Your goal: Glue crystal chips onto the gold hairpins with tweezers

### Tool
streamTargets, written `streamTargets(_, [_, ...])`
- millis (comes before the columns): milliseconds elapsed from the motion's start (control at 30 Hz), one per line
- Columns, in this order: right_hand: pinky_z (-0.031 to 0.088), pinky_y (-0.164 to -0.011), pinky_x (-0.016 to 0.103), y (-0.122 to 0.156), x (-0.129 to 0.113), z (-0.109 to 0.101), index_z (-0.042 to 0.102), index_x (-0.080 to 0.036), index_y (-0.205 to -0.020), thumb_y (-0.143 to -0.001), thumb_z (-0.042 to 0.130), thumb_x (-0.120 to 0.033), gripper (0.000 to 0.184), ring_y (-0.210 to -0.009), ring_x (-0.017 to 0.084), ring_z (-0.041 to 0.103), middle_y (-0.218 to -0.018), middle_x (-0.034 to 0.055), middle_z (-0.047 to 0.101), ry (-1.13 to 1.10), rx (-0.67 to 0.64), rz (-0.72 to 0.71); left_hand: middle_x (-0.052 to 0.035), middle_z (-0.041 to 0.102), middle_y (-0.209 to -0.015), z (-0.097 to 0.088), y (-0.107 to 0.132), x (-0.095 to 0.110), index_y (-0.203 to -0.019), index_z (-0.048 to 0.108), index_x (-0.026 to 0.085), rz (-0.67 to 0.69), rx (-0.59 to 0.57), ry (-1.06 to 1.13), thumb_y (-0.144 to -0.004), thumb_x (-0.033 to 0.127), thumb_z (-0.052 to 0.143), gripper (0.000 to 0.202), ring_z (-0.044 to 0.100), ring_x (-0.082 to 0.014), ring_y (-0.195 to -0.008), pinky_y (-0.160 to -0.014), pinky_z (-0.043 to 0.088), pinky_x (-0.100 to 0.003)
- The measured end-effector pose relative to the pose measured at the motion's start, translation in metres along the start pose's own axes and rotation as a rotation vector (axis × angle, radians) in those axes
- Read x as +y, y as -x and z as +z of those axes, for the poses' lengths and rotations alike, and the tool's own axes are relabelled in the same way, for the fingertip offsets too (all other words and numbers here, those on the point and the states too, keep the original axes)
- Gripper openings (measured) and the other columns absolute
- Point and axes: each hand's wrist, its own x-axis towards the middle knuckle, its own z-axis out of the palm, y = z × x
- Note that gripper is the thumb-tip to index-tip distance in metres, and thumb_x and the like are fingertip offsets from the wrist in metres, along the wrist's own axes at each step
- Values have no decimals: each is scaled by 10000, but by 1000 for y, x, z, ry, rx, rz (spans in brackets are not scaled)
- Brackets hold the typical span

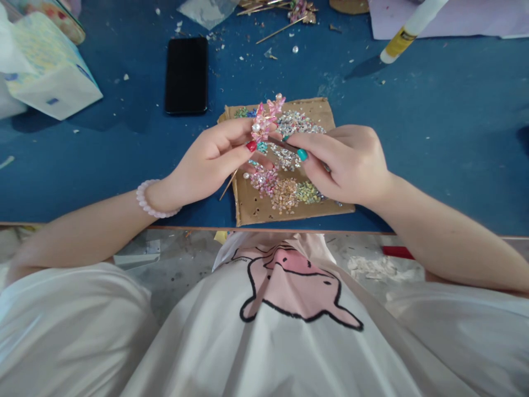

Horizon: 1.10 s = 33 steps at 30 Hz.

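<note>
Pinched between thumb and fingers, my left hand [206, 161] holds a hairpin [261, 124] with pink petals and white pearls at its top. Its thin stick comes out below the palm, pointing down and left. My right hand [351, 162] is closed on slim dark tweezers [284, 145], whose tip reaches the lower side of the pink flowers; whether it touches them I cannot tell. Beneath both hands lies a piece of cardboard [256, 212] bearing piles of small rhinestones: silvery [300, 122], pink [264, 181], peach [285, 196] and yellow-green [309, 192]. My fingers partly cover the teal ones.
A black phone [186, 76] lies behind my left hand, with a tissue box [53, 71] farther left. At the back are more hairpin sticks [281, 30], a plastic bag [209, 11] and a loose pearl [295, 49]. A glue bottle [403, 41] stands back right on the blue table [446, 138].
</note>
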Motion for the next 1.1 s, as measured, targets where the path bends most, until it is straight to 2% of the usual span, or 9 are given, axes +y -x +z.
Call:
streamTargets(300, [362, -540, 278, -1, 0, -1, 656, -185, -1189, -994, 318, -192, 390, -530, 129, 503, -602, -15, 540, 1, -8, 12, -26, 665, -1347, 1, -1, 1, -1361, 590, 191, 32, -16, 47, -1002, 313, 505, 389, 712, -333, -1196, -902, 667, -479])
streamTargets(533, [351, -529, 295, -1, -2, -2, 644, -160, -1194, -1002, 303, -174, 392, -516, 135, 492, -586, -24, 532, -9, 60, -28, -40, 666, -1320, 0, 0, -1, -1383, 565, 179, 9, -13, 28, -1005, 302, 496, 403, 709, -345, -1195, -922, 649, -516])
streamTargets(667, [352, -523, 301, 0, -2, -2, 653, -151, -1182, -1003, 325, -167, 374, -511, 139, 484, -588, -22, 551, -35, 108, -44, -48, 681, -1299, 0, -1, -2, -1371, 580, 167, 35, -1, 43, -991, 299, 516, 407, 742, -300, -1129, -855, 670, -391])
streamTargets(767, [359, -530, 307, 0, -1, -2, 658, -159, -1188, -1002, 316, -174, 389, -515, 145, 497, -594, -15, 563, -24, 84, -40, -46, 690, -1290, 1, -1, -3, -1353, 608, 169, 52, 19, 38, -978, 298, 530, 404, 765, -262, -1068, -795, 667, -305])
streamTargets(967, [377, -548, 319, -1, -1, -6, 660, -161, -1196, -1010, 310, -174, 397, -541, 151, 523, -608, -1, 582, -20, 21, -21, -53, 675, -1326, 0, -1, -4, -1423, 570, 201, 35, 16, -38, -989, 366, 514, 469, 758, -253, -1094, -788, 661, -298])
streamTargets(1100, [386, -529, 304, -1, -2, -5, 680, -142, -1136, -990, 363, -140, 349, -503, 139, 483, -578, -16, 558, -31, 128, -64, -70, 675, -1335, 1, -1, -4, -1398, 583, 187, 61, 26, -16, -1006, 404, 542, 450, 777, -237, -1029, -756, 667, -298])
